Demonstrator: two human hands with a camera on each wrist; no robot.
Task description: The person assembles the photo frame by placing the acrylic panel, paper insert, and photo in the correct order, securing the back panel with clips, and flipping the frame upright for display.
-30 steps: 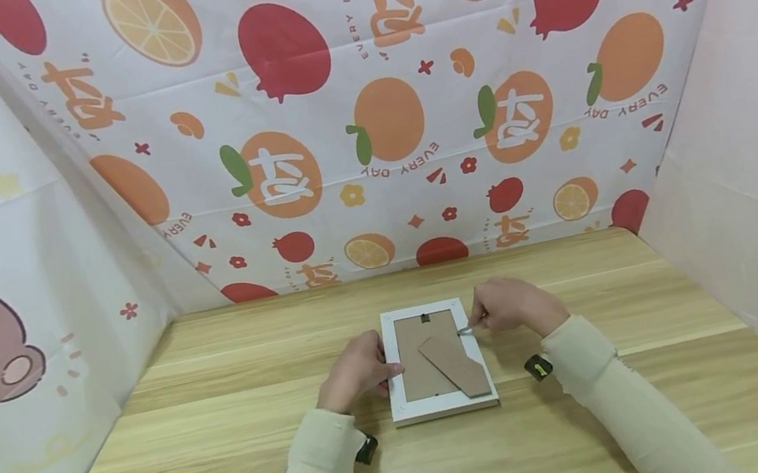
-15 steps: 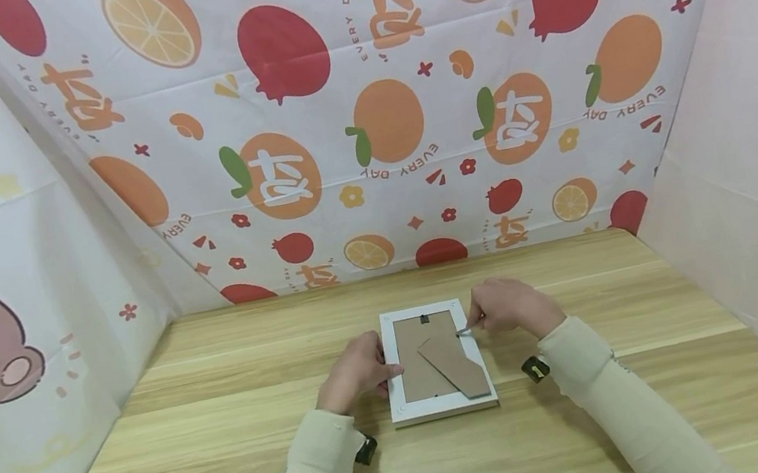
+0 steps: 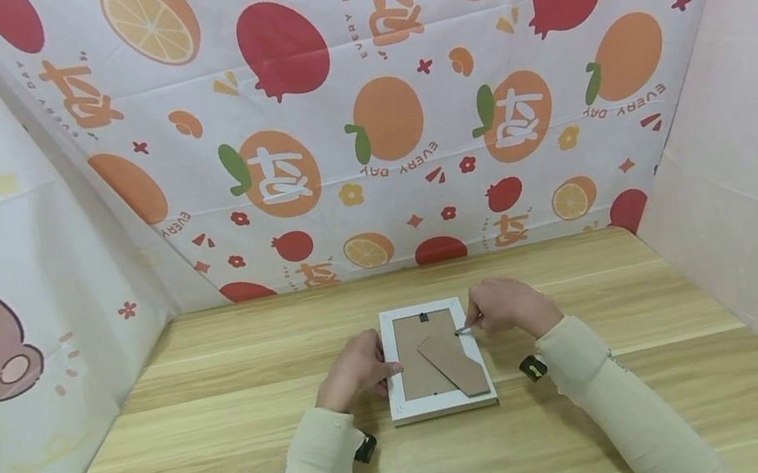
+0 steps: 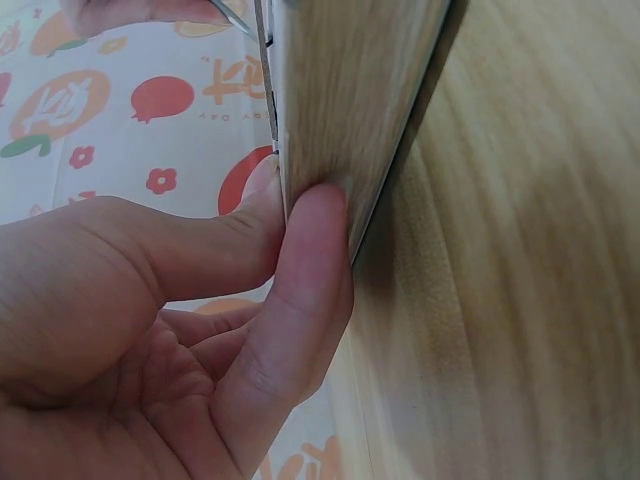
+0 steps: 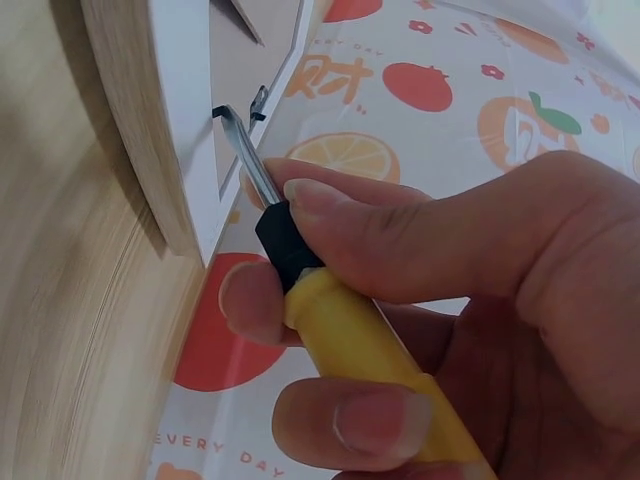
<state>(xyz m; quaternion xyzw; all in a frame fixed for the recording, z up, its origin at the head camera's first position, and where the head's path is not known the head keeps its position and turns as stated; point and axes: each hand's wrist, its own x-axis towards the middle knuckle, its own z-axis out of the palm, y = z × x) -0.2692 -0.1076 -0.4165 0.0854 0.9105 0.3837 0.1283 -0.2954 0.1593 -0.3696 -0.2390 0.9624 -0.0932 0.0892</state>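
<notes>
A white picture frame (image 3: 398, 398) lies face down on the table, with its brown backing board (image 3: 419, 377) and slanted stand leg (image 3: 457, 366) upward. My left hand (image 3: 360, 368) grips its left edge; in the left wrist view the thumb and bent fingers (image 4: 310, 270) pinch the wood-grained side. My right hand (image 3: 509, 305), at the right edge, holds a screwdriver (image 5: 350, 335) with a yellow handle and black collar. The screwdriver's flattened metal tip touches a small dark tab (image 5: 220, 111) at the border of the backing board. A black hanger (image 5: 259, 103) sits at the board's far end.
The wood-grain table (image 3: 234, 448) spreads around the frame. A fruit-printed cloth (image 3: 404, 207) hangs behind the table, and pale cloth walls stand at the left (image 3: 65, 266) and right (image 3: 736, 148). Each wrist carries a small black device (image 3: 533, 367).
Almost nothing differs. My right hand and the screwdriver shift very slightly to the left, with the tip still at the board's right border. My left hand keeps its grip on the frame.
</notes>
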